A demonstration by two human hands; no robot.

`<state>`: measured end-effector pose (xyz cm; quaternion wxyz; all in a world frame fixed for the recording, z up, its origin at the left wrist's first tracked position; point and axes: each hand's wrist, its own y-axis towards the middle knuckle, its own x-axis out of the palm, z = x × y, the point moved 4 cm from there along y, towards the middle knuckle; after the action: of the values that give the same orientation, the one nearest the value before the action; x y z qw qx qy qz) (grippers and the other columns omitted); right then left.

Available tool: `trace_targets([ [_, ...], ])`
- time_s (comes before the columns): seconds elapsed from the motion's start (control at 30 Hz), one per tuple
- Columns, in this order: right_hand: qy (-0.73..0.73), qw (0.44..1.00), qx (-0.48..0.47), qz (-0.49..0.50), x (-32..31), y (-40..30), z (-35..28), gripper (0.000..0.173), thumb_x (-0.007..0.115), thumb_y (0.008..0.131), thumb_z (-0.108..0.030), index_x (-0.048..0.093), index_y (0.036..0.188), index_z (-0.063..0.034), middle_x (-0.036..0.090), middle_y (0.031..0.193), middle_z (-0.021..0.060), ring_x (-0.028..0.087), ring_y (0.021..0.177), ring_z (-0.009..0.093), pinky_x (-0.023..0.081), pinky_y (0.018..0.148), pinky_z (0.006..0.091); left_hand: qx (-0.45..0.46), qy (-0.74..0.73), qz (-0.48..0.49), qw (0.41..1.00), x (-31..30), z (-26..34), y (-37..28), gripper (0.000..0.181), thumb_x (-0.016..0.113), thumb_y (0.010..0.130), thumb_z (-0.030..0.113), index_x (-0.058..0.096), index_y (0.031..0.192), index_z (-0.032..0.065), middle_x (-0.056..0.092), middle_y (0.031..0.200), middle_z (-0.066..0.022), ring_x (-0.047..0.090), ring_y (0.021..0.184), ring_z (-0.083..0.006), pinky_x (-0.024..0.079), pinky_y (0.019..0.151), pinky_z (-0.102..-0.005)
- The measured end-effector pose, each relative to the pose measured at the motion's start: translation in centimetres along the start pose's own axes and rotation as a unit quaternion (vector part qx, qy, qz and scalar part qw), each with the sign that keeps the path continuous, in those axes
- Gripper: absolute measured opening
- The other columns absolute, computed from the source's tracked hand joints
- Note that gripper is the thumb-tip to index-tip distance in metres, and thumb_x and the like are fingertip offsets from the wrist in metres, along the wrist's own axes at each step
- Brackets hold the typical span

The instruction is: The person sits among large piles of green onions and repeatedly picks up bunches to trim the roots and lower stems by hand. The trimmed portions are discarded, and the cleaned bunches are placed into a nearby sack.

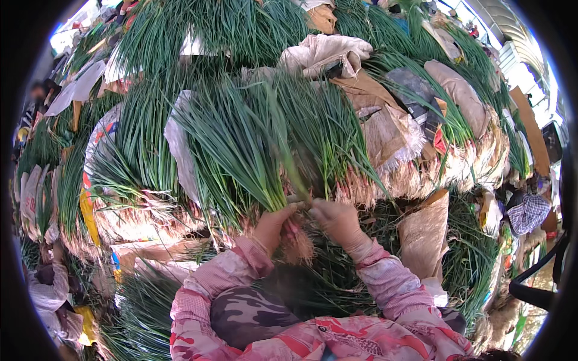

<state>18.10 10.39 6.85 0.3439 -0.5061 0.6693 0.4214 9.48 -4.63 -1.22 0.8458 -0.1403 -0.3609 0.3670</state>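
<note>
My left hand [272, 228] grips a small bunch of green onions [266, 180] near its base. The long leaves fan up and away from me, and the reddish bulbs and pale roots [298, 248] hang below the fist. Close beside it, the fingers of my right hand [336, 222] are closed on the lower end of a yellowish-green leaf [293, 169], blurred by motion. Whether that leaf is still joined to a stalk cannot be made out. Right behind the hands lies a row of more green onions [316, 122], roots towards me.
Scraps of sacking [332, 52] and cardboard [424, 232] lie among the heaped onions. Loose leaves [325, 280] cover the ground around my knees. At the left edge another person's sleeve [47, 289] shows. A checked cloth item [528, 213] is at the right.
</note>
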Motion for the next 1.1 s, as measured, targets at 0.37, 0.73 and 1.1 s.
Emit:
trace_targets([
  [0.37,0.555,0.803,0.218,0.022,3.7,2.5,-1.8,0.041,0.058,0.099,-0.035,0.063,0.124,-0.0020,0.069,0.103,0.0076,0.065,0.090,0.021,0.051,0.077,0.0306,-0.027,0.061,0.000,0.998,0.6,-0.2,-0.6,0.033,0.063,0.094,0.031,0.067,0.081,0.0011,0.066,0.062,-0.0088,0.058,0.044,-0.0156,0.043,0.040,-0.0246],
  [0.73,0.487,0.806,0.264,0.207,4.6,1.9,6.1,0.019,0.051,0.100,-0.022,0.065,0.103,-0.0090,0.062,0.086,0.0010,0.056,0.073,0.013,0.045,0.065,0.0269,-0.037,0.036,-0.033,0.998,1.3,0.9,-1.0,0.031,0.060,0.096,0.029,0.070,0.095,-0.0011,0.066,0.061,-0.0082,0.060,0.047,-0.0135,0.044,0.042,-0.0224],
  [1.1,0.331,0.872,0.337,0.130,5.7,-3.7,15.2,0.027,0.064,0.096,-0.031,0.070,0.102,-0.0053,0.063,0.079,0.0014,0.054,0.066,0.011,0.043,0.059,0.0260,-0.039,-0.009,-0.127,0.991,0.6,-0.5,0.3,0.040,0.054,0.095,0.020,0.057,0.128,-0.0031,0.069,0.102,-0.0158,0.060,0.077,-0.0179,0.051,0.063,-0.0284],
])
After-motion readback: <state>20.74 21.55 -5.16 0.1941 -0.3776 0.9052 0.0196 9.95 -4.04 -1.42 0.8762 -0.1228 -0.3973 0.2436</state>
